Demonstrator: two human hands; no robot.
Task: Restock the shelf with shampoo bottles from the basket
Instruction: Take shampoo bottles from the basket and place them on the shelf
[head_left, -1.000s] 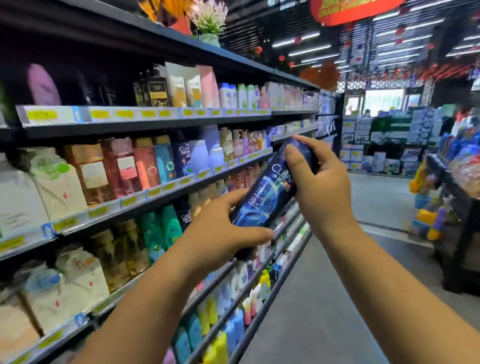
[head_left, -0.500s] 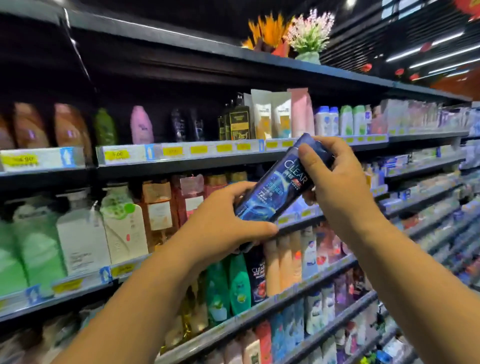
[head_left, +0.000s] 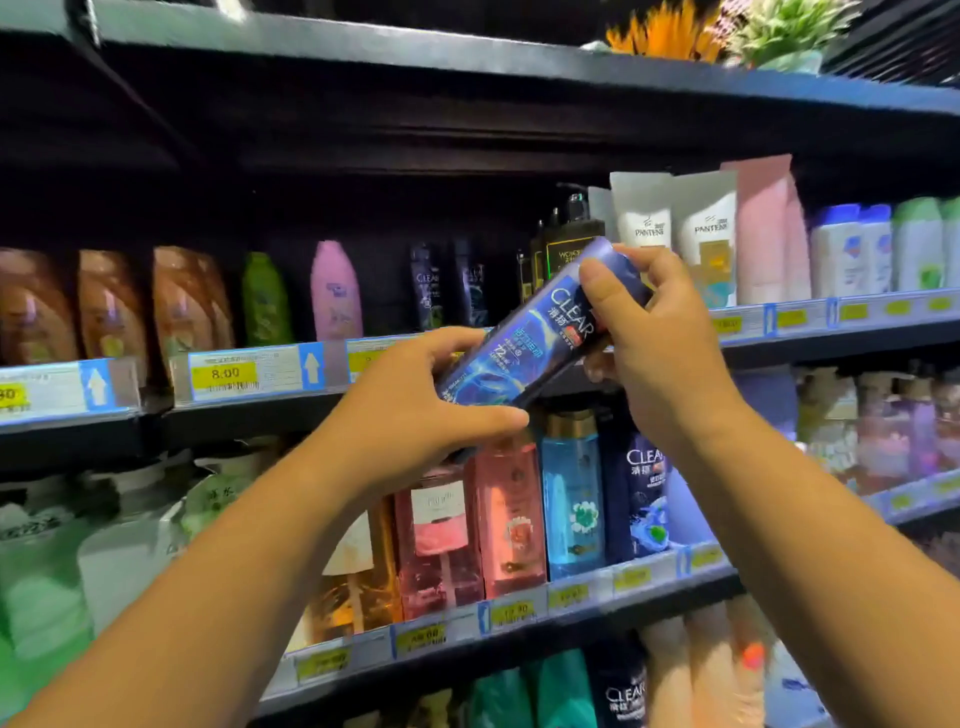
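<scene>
Both hands clamp the blue shampoo bottle (head_left: 524, 343), cap end tilted up-right: left hand (head_left: 415, 415) hides its base, right hand (head_left: 654, 338) its cap.

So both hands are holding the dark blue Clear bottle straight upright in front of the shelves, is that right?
Not quite. In the head view the left hand and right hand do both hold the dark blue Clear bottle in front of the shelves, but it is tilted, its upper end leaning to the right, not straight upright.
</scene>
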